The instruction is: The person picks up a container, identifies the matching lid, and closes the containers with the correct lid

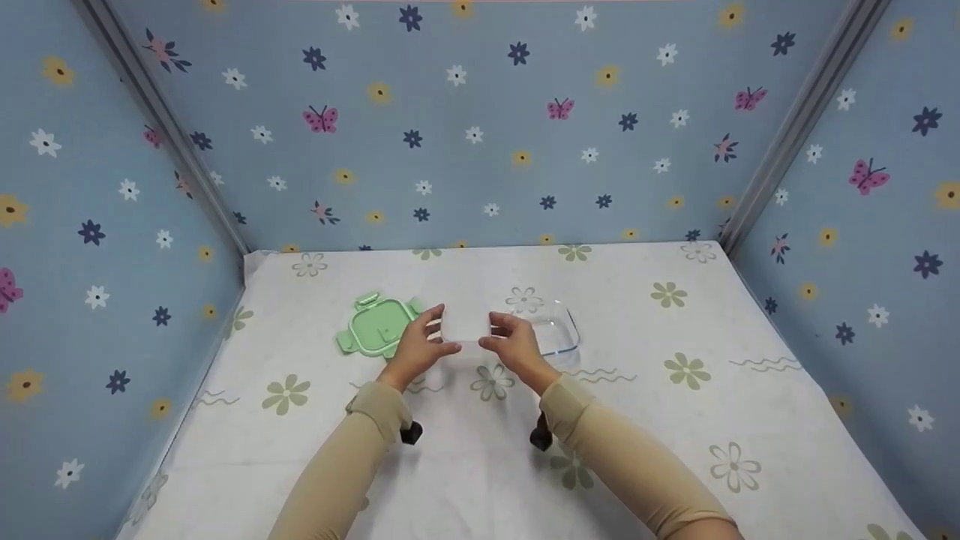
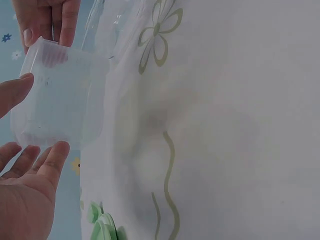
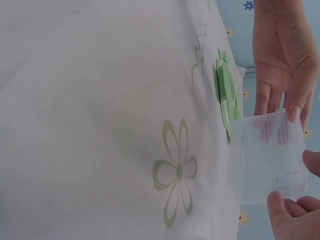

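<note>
A small translucent plastic box [image 1: 466, 324] is held up between both hands above the table. My left hand [image 1: 417, 346] grips its left side, and my right hand [image 1: 517, 345] grips its right side. In the left wrist view the box [image 2: 65, 97] has cloudy, see-through walls, with fingertips pressed against opposite sides. A green lid [image 1: 377, 327] with side flaps lies just beyond the left hand, partly covered by it. Behind the right hand stands a clear glass container [image 1: 562, 341], also partly hidden.
A white cloth [image 1: 480, 480] with a green and grey flower print covers the table. Blue patterned walls [image 1: 480, 165] close off the back and both sides. Grey posts [image 1: 795, 112] mark the rear corners.
</note>
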The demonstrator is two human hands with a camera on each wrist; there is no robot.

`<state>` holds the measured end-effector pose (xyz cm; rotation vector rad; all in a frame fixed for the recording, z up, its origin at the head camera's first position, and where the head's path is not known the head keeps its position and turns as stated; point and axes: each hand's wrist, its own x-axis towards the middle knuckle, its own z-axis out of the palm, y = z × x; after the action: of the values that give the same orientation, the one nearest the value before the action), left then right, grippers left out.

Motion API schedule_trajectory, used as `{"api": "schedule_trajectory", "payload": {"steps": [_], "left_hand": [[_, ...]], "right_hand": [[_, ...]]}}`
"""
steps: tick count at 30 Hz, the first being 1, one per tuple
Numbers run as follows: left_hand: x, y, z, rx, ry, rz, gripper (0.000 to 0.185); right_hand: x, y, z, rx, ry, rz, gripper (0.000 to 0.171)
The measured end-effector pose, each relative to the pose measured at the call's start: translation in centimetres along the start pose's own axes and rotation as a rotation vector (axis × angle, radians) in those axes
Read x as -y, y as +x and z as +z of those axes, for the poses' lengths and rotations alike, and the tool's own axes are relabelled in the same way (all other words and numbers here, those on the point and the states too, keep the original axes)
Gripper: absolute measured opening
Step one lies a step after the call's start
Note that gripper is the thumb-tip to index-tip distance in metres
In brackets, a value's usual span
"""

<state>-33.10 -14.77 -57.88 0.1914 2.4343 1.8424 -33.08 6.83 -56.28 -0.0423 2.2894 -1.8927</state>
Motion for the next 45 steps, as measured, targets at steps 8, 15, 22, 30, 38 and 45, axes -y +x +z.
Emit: {"api": "schedule_trajectory", "payload": {"steps": [8,15,22,30,38,45], "left_hand": [[1.4,0.6,0.1,-0.014,-0.116,-0.026,0.084],[1.9,0.9,0.3,-0.021,-0.099,-0.041,0.083],[2.1,0.8,0.2,-0.032,-0.081,-0.091,0.085],[2.0,1.1,0.6,-0.101,-0.028,-0.104,0.073],[1.8,1.6,1.2,-0.167,-0.030,-0.115,0.063],[1.7,1.6,1.1,-0.169,-0.031,-0.139,0.065]], "right_hand": [[-1.2,0.7,1.0,-0.024,-0.029,-0.009,0.056],[-1.5,0.9,1.4,-0.025,-0.067,-0.007,0.057],[-1.6,0.9,1.6,-0.029,-0.081,0.000,0.055],[-1.6,1.0,1.6,-0.022,-0.100,-0.009,0.056],[-1.5,0.7,1.2,0.009,-0.146,-0.054,0.053],[-1.0,0.5,0.6,0.017,-0.193,-0.064,0.051]]}}
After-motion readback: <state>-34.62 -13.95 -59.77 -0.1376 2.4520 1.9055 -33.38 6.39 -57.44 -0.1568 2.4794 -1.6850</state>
